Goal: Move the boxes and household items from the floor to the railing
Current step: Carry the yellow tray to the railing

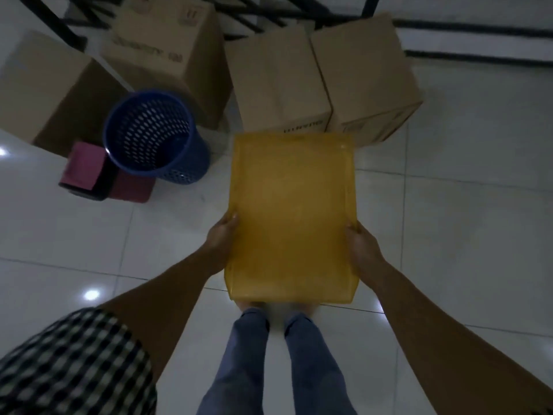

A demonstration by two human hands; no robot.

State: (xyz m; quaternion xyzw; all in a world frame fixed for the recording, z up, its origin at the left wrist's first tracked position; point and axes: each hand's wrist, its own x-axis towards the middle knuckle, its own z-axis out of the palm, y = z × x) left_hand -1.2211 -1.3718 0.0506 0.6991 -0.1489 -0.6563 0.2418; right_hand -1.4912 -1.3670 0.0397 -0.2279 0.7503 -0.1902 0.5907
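A translucent yellow plastic tray (291,217) hangs level in front of me above the tiled floor. My left hand (223,235) grips its left edge and my right hand (362,247) grips its right edge. Beyond its far end stand two brown cardboard boxes (278,82) (363,73) side by side against the black railing (269,16). Two more cardboard boxes (167,46) (48,88) stand at the left.
A blue perforated waste basket (152,136) stands left of the tray, with a pink and dark box (89,170) on the floor beside it. White glossy tiles (463,205) spread to the right. My legs in jeans (275,360) are below the tray.
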